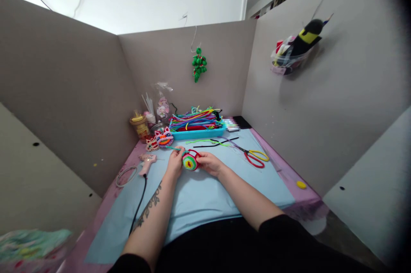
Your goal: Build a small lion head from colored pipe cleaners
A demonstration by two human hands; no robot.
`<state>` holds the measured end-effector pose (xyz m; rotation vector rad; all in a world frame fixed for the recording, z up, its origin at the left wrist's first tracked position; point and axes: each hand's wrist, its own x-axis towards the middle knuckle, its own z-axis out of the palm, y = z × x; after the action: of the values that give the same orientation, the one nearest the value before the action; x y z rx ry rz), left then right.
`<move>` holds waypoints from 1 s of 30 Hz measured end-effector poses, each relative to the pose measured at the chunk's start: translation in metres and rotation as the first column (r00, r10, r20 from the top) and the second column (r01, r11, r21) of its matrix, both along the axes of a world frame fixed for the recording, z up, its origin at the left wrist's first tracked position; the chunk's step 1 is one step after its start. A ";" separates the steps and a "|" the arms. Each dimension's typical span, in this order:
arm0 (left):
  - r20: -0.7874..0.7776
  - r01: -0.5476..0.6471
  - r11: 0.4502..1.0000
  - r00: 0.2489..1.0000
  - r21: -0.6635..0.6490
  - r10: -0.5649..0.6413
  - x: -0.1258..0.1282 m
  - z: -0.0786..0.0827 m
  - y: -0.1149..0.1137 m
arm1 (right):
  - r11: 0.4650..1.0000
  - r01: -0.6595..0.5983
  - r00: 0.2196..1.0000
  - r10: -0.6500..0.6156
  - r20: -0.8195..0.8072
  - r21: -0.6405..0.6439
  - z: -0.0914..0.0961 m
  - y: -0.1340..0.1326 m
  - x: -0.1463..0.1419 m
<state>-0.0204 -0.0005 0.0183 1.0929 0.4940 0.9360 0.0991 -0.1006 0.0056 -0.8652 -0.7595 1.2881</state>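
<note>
Between my two hands, above the blue cloth (208,196), is a small round pipe-cleaner piece (190,162) with rings of yellow, green, white and red and an open red frame behind. My left hand (176,161) pinches its left side, where a teal pipe cleaner (173,148) sticks out to the left. On the other side my right hand (208,162) grips the red edge with thumb and fingers. Part of the piece is hidden by my fingers. Loose green pipe cleaners (202,141) and a black one (205,146) lie just beyond.
A blue tray (199,134) full of colored pipe cleaners stands at the back. Red-and-yellow scissors (253,157) lie to the right. On the left are a pink glue gun (147,163) with its cord, two lion-face pieces (164,137) and a cup (140,126). Grey panels (192,89) enclose the table.
</note>
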 end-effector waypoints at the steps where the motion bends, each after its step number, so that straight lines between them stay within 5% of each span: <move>1: -0.007 0.006 1.000 1.000 -0.001 -0.006 0.000 0.000 -0.001 | 1.000 -0.024 1.000 0.024 0.016 -0.007 -0.001 0.000 0.000; 13: -0.019 -0.015 0.999 1.000 0.042 0.016 0.000 0.001 0.000 | 0.998 -0.029 0.999 0.031 -0.033 0.049 0.006 -0.004 -0.002; 18: -0.041 -0.036 0.987 0.998 0.158 0.043 -0.002 0.000 0.001 | 0.985 0.162 0.987 -0.162 -0.004 0.059 0.004 0.001 -0.002; 23: -0.117 -0.003 0.941 0.992 0.339 0.045 -0.006 0.002 -0.003 | 0.970 0.220 0.954 -0.235 0.188 0.101 0.004 0.003 0.000; 30: -0.088 0.187 0.963 0.981 0.195 -0.173 -0.007 0.008 -0.010 | 0.886 0.418 0.872 -0.453 0.187 0.199 0.005 0.004 0.002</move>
<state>-0.0278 -0.0103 0.0267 1.3361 0.3538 0.8013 0.1011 -0.0962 0.0106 -1.0029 -0.7758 0.7244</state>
